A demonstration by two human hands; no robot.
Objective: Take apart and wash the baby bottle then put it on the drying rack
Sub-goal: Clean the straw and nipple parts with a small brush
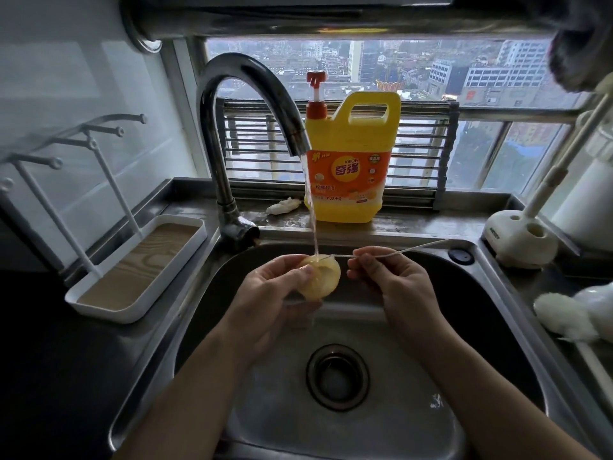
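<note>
My left hand (272, 287) holds a pale yellow bottle nipple (323, 277) over the sink (365, 410), right under the running water from the faucet (252, 94). My right hand (388, 277) pinches a thin wire brush (398, 252) whose tip enters the nipple at its top. The brush handle points right toward the sink's back rim. The drying rack (139, 270), a white tray with upright pegs, stands on the counter at the left with nothing on it.
A yellow dish soap jug (351, 157) stands behind the sink. A small white piece (283, 205) lies beside it. A white brush stand (520, 240) sits at the right, with a white fluffy cloth (570, 313) nearer me.
</note>
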